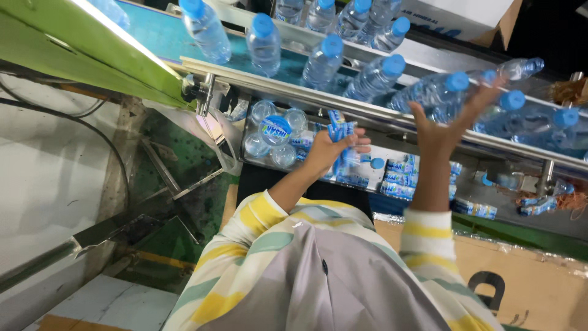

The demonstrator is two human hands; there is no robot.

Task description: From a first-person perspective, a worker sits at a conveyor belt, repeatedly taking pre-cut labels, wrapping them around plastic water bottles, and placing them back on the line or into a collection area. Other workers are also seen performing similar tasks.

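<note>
Nearest the camera: striped yellow, green and white sleeves over a grey garment, brown cardboard sheet at the lower right. Further out, left hand raised below the metal rail, fingers curled tight round a bunch of small blue and white printed label sleeves. Right hand higher, at the rail's edge, fingers spread wide and pressed against a clear plastic water bottle with a blue cap, lying tipped on the belt. Under the rail, a tray of more blue label sleeves beside a plastic-wrapped pack of bottles seen from the caps. Beyond, teal conveyor belt between shiny metal guide rails, carrying several more blue-capped clear bottles, upright and close together. Farthest, white cardboard carton at the top right.
</note>
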